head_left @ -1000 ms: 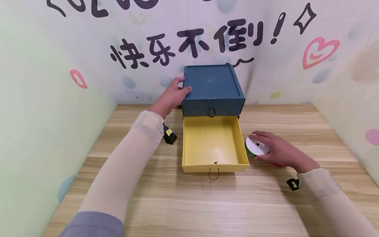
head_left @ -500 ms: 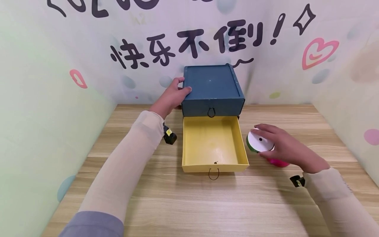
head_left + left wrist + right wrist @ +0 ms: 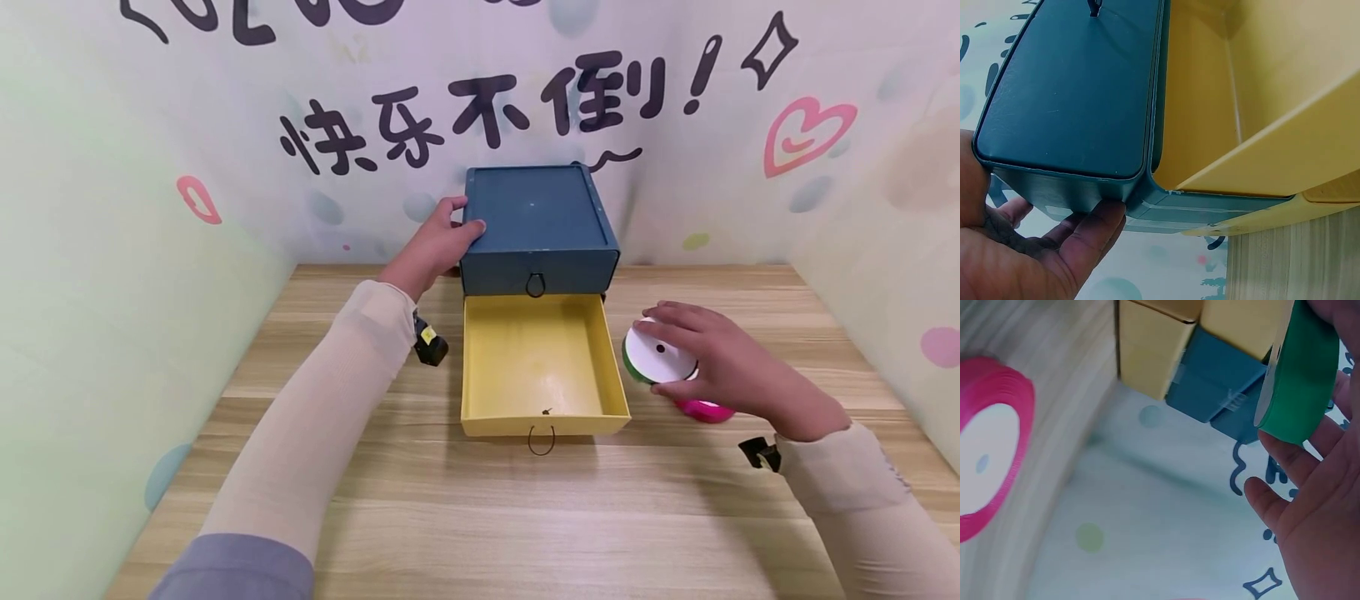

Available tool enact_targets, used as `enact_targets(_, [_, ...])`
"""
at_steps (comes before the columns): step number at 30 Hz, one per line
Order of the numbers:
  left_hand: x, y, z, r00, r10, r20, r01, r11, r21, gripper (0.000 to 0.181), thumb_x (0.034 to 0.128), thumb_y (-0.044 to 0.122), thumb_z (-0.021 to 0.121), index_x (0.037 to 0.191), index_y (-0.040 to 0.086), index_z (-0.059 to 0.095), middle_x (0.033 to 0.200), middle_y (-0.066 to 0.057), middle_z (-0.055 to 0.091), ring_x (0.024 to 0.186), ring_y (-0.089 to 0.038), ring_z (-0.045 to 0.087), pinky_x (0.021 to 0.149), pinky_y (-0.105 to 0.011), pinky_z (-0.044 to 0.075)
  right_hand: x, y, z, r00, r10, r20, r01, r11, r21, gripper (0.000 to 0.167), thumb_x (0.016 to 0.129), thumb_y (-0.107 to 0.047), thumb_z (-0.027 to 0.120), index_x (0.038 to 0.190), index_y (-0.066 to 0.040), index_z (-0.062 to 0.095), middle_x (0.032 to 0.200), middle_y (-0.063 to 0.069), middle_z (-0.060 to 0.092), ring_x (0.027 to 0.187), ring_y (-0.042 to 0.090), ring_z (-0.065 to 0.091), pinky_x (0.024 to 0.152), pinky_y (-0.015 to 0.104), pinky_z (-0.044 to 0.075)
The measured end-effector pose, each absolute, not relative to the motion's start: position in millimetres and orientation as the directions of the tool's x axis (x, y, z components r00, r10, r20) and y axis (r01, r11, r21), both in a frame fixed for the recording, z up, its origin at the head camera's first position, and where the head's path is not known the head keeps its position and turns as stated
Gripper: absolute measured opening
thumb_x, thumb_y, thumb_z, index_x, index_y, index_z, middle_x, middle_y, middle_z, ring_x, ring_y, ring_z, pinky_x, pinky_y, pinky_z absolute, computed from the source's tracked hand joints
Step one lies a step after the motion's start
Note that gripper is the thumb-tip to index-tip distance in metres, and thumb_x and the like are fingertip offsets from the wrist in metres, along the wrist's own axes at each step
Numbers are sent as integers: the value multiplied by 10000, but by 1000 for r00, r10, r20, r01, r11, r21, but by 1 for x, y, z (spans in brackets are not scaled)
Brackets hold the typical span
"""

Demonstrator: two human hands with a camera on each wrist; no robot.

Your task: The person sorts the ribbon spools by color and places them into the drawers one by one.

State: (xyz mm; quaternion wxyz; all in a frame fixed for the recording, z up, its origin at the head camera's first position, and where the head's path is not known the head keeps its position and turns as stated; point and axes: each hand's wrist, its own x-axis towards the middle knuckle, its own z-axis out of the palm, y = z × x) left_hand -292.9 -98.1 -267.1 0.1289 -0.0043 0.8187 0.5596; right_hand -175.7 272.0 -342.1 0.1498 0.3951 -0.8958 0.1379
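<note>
Between the thumb and bent fingers of my right hand (image 3: 738, 362) I hold a green ribbon roll (image 3: 651, 360), its white face, with a dark centre hole, tilted upward. Beneath this hand a pink ribbon roll (image 3: 991, 456) lies on the counter (image 3: 540, 525), largely covered by my palm in the head view and cut off at the edge of the right wrist view. Just left of those fingers a yellow drawer (image 3: 536, 358) is pulled out; a dark speck by its front wall is too small to make out. My left hand (image 3: 438, 246) grips the side of the blue drawer cabinet (image 3: 536, 208), thumb over the top, fingers spread against the side and partly hidden from the head camera. Beyond both hands, the wall sheet (image 3: 247, 108) reads "快乐不倒!" in big dark characters; the line above is cut off by the top edge, and I cannot read it.
</note>
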Motion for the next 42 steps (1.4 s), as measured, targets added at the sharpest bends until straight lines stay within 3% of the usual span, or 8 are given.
enact_targets(9, [-296, -98, -268, -966, 134, -220, -156, 379, 912, 643, 1026, 384, 530, 1568, 293, 195, 1545, -82, 332, 1294, -317, 472, 1006, -500, 459, -171, 267, -327, -681, -644, 348, -721, 673, -165, 837, 592, -287, 970, 1339, -144, 621, 1334, 101, 573, 1261, 317, 470, 1086, 672, 229])
enact_targets(17, [-294, -99, -267, -966, 139, -217, -150, 382, 912, 645, 1026, 379, 533, 1569, 286, 195, 1534, -86, 343, 1301, -313, 467, 1010, -500, 456, -178, 258, -315, -607, -695, 386, -777, 621, -102, 881, 541, -280, 986, 1330, -130, 624, 1311, 98, 588, 1230, 318, 497, 1002, 653, 338])
enact_targets(22, [-293, -98, -266, -966, 138, -220, -152, 388, 909, 643, 1028, 379, 529, 1570, 290, 196, 1532, -83, 347, 1300, -295, 469, 1018, -488, 452, -182, 250, -307, -575, -720, 388, -799, 596, -77, 888, 540, -287, 988, 1335, -131, 624, 1305, 88, 598, 1206, 313, 510, 998, 589, 355])
enact_targets(27, [-292, -98, -266, -966, 140, -216, -146, 389, 909, 640, 1029, 372, 528, 1571, 287, 197, 1526, -83, 355, 1297, -287, 470, 1027, -485, 444, -184, 242, -300, -560, -731, 390, -807, 587, -60, 879, 544, -289, 985, 1335, -156, 624, 1307, 88, 595, 1216, 324, 495, 998, 597, 365])
enact_targets(42, [-293, -98, -267, -969, 137, -207, -140, 388, 911, 641, 1029, 371, 528, 1570, 277, 199, 1529, -90, 349, 1308, -314, 459, 1018, -495, 450, -186, 213, -294, -522, -767, 373, -841, 536, -75, 776, 649, -344, 929, 1340, -179, 618, 1340, 94, 590, 1283, 340, 473, 1093, 614, 262])
